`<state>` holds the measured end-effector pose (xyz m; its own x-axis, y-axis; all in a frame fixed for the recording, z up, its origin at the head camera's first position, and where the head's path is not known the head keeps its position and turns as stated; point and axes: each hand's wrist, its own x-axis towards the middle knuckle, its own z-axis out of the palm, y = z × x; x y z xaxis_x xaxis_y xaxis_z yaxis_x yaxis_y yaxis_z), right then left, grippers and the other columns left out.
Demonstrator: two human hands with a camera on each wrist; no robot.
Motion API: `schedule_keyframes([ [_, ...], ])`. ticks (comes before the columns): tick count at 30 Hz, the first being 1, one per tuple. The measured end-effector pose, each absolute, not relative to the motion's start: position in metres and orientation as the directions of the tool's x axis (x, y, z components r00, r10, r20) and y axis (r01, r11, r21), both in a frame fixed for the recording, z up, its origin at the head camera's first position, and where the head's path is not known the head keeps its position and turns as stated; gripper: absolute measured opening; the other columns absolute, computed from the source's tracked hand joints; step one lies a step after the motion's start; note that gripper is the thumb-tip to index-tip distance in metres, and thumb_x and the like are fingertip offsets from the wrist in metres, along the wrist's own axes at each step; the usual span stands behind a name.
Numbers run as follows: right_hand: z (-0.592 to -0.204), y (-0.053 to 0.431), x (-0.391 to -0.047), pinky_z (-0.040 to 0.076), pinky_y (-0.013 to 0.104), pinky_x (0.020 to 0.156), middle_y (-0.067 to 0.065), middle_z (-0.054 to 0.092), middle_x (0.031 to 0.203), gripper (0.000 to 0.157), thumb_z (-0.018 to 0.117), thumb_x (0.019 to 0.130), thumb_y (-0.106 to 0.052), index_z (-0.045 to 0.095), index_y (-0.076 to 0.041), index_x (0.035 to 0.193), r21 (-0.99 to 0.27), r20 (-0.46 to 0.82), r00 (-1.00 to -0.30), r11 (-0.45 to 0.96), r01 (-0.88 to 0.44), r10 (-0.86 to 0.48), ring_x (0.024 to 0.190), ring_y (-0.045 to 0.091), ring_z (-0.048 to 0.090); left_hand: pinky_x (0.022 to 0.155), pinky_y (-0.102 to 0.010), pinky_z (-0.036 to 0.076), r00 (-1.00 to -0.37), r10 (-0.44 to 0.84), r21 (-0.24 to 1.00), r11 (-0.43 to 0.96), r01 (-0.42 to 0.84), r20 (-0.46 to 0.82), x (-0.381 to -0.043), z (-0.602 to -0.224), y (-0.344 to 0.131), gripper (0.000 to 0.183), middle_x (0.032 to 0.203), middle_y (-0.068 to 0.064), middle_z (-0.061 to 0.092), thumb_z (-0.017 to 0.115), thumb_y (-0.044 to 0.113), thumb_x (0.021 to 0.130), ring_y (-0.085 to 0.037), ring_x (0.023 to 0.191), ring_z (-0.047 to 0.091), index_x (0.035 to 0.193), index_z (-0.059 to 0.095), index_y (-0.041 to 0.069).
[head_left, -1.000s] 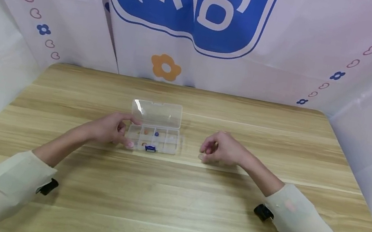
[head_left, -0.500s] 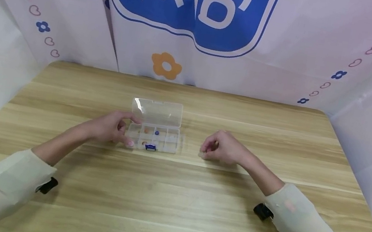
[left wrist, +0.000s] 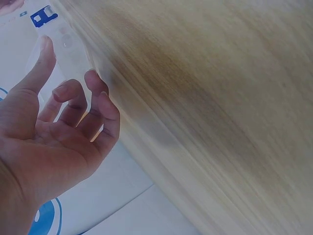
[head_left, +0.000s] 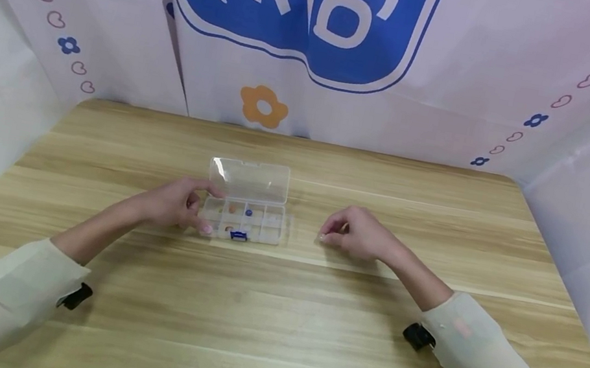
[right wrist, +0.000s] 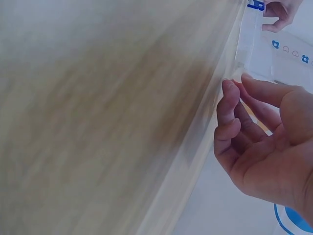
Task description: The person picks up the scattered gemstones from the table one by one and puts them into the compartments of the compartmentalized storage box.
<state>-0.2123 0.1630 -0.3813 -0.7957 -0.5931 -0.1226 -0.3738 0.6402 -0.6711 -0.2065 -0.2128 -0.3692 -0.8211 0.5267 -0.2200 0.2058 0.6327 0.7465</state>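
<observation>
A clear plastic compartment box (head_left: 270, 233) lies on the wooden table with its lid (head_left: 248, 180) raised at the back and a blue latch (head_left: 238, 236) at the front. A small blue bead (head_left: 249, 213) and an orange bead (head_left: 232, 209) sit in separate back compartments. My left hand (head_left: 176, 201) holds the box's left end, thumb at the front corner and index finger near the hinge. To the right of the box, my right hand (head_left: 357, 233) pinches a small pale, translucent piece (right wrist: 238, 74) between thumb and index fingertip. Its exact kind is too small to tell.
The wooden table (head_left: 268, 337) runs back to a white curtain (head_left: 451, 106) printed with a blue emblem and flowers. Both sleeves (head_left: 478, 354) carry black wrist pieces on their undersides, low over the table.
The right thumb and fingertips have risen slightly, with the pale piece coming up between them. My left hand and the box have stayed put.
</observation>
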Motion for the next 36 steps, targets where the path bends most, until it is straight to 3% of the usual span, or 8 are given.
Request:
schedule_keyframes([
  [9,-0.3799,0.1607,-0.2136,0.055,0.029,0.068,0.004,0.075,0.090,0.006,0.072,0.097,-0.005,0.077,-0.003,0.096,-0.706,-0.093,-0.808,0.611,-0.358,-0.581,0.073,0.013,0.064,0.051,-0.022,0.034,-0.820,0.528,0.747,0.631,0.207,-0.219,-0.2071,-0.3696,-0.2142,0.068,0.060,0.002,0.041,0.084,0.007,0.086,-0.008,0.054,0.037,0.143,0.050,-0.009],
  [17,-0.3781,0.1580,-0.2153,0.058,0.030,0.075,0.004,0.076,0.088,0.003,0.076,0.094,-0.005,0.077,-0.002,0.094,-0.722,-0.043,-0.828,0.590,-0.362,-0.559,0.080,0.014,0.070,0.050,-0.022,0.035,-0.819,0.532,0.747,0.629,0.214,-0.213,-0.2079,-0.3694,-0.2149,0.069,0.060,0.002,0.042,0.084,0.007,0.086,-0.008,0.054,0.038,0.143,0.050,-0.009],
  [26,-0.3793,0.1562,-0.2154,0.059,0.029,0.073,0.006,0.076,0.086,0.006,0.078,0.091,-0.003,0.076,0.003,0.093,-0.746,-0.029,-0.837,0.569,-0.346,-0.546,0.080,0.017,0.072,0.050,-0.022,0.035,-0.823,0.527,0.741,0.636,0.215,-0.214,-0.2071,-0.3695,-0.2140,0.068,0.060,0.001,0.043,0.085,0.007,0.085,-0.008,0.054,0.038,0.142,0.051,-0.008],
  [36,-0.3782,0.1552,-0.2167,0.057,0.028,0.070,0.006,0.076,0.086,0.004,0.078,0.089,0.000,0.078,0.000,0.094,-0.760,0.006,-0.831,0.537,-0.365,-0.556,0.076,0.015,0.069,0.050,-0.022,0.035,-0.822,0.528,0.745,0.631,0.215,-0.210,-0.2067,-0.3704,-0.2133,0.068,0.060,0.002,0.042,0.085,0.006,0.085,-0.008,0.054,0.038,0.142,0.052,-0.009],
])
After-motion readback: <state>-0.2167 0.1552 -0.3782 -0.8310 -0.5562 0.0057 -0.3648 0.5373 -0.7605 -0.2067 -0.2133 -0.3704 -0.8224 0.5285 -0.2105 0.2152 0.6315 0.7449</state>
